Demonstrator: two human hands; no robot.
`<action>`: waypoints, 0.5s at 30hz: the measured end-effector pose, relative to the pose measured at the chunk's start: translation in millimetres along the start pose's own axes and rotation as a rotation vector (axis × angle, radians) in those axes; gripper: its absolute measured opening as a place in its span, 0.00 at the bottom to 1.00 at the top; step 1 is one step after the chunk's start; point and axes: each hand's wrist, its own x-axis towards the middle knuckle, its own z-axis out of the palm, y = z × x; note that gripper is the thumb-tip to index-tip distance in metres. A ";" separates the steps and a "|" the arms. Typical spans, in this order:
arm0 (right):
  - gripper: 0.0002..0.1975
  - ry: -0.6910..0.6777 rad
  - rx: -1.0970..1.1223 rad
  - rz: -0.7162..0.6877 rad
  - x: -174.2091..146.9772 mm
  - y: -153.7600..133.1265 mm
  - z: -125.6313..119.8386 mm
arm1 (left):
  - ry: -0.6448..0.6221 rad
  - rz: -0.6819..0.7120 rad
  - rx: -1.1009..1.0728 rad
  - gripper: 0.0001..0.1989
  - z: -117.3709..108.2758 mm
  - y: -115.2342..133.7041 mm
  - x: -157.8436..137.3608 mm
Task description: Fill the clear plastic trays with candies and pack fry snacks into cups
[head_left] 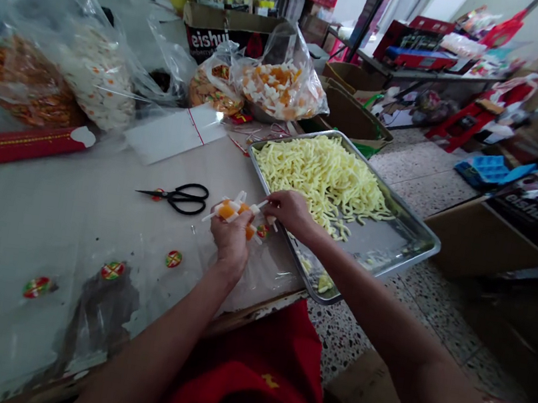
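My left hand [231,236] is closed around a bunch of small orange-and-white pieces [227,209] with thin white sticks poking out of it. At the right side of the bunch, my right hand [290,210] pinches a thin white stick [262,204]. Its fingertips are partly hidden, close to the rim of a metal tray [406,259]. Pale yellow, fry-shaped strips [324,173] lie heaped in that tray. Black-handled scissors [183,197] rest on the table left of my hands.
Clear bags of orange-and-white pieces [283,89] and of orange snack-like pieces [27,78] stand along the back. Round red-green stickers [112,270] dot the table [142,236]. A red packet [19,145] lies at left. Cardboard boxes [355,117] stand beyond the tray.
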 end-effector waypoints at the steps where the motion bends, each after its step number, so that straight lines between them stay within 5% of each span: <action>1: 0.08 0.047 -0.008 -0.014 -3.5 1.8 2.3 | 0.009 0.005 -0.003 0.27 -1.1 -0.2 -0.2; 5: 0.09 0.134 -0.044 -0.067 -32.6 1.1 -0.7 | 0.031 0.001 -0.029 0.28 -4.5 -0.1 1.4; 10: 0.10 0.039 -0.341 -0.127 -67.3 -12.9 -8.1 | 0.029 -0.028 -0.056 0.27 -4.0 1.7 2.8; 15: 0.11 -0.068 -0.599 -0.277 -68.1 -24.6 -1.5 | 0.037 -0.056 -0.048 0.26 -3.0 5.2 0.3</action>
